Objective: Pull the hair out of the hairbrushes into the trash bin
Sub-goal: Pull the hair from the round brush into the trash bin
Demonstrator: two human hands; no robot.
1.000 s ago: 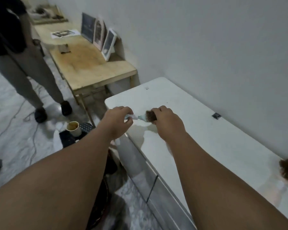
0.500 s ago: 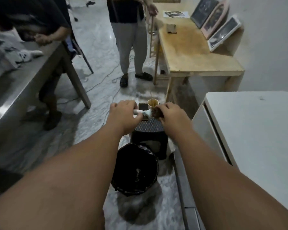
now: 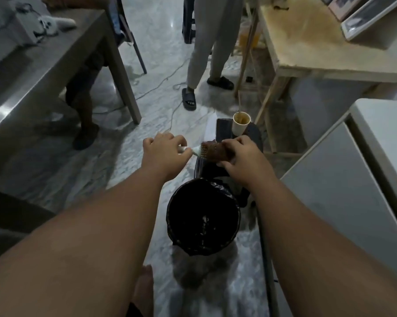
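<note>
Brush [image 3: 212,152] is held level in the air, its head matted with brown hair, above the far edge of the bin [image 3: 172,223]. Left hand [image 3: 164,149] is closed round the white handle. Right hand [image 3: 241,157] is curled over the head's far end, gripping it. The bin stands on the floor, black-lined. 1 cup [image 3: 241,123] sits behind.

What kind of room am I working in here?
Likely an indoor workroom or studio: marble-look floor, a bare plywood table holding leaning picture frames, another person standing by.
</note>
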